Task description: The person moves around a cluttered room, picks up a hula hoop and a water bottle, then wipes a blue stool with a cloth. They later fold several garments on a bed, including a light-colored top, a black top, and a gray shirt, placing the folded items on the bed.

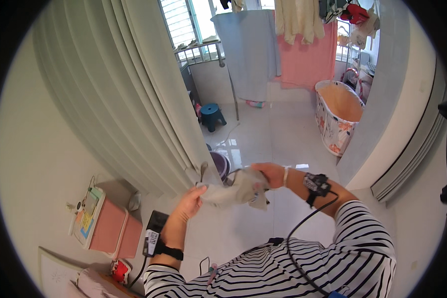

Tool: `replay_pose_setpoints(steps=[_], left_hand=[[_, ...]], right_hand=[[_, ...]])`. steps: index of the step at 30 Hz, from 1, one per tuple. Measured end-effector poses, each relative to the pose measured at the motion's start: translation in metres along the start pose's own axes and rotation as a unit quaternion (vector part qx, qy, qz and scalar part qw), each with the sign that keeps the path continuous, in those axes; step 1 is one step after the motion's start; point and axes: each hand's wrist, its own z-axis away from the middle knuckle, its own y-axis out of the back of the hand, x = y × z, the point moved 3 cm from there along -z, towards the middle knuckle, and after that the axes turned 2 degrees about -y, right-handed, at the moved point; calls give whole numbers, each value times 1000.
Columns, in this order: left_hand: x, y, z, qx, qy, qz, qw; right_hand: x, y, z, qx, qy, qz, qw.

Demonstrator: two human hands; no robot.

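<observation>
Our left hand (190, 202) and right hand (270, 175) both grip the beige cloth (228, 192) over the floor (233, 223), near its left edge by the curtain (114, 94); we've room ahead between stool (211, 115) and basket (337, 131).

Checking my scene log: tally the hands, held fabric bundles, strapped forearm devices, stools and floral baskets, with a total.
Hands: 2 (left hand, right hand)
Fabric bundle: 1
Forearm devices: 2
Blue stool: 1
Floral basket: 1
Total: 7

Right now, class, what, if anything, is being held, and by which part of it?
A greyish-beige cloth item, blurred: the left hand holds its left end, the right hand its upper right end.
</observation>
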Motion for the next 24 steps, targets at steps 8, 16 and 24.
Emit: replay_pose_setpoints(steps=[8,16,24], left_hand=[[31,50,73,-166,-371,330,852],[0,38,173,200,-446,392,779],[-122,-35,333,402,-355,403,742]], right_hand=[[-58,-61,-75,-161,128,103,973],[-8,-130,-181,-402,-97,69,908],[115,-235,-159,-457,-321,183,809]])
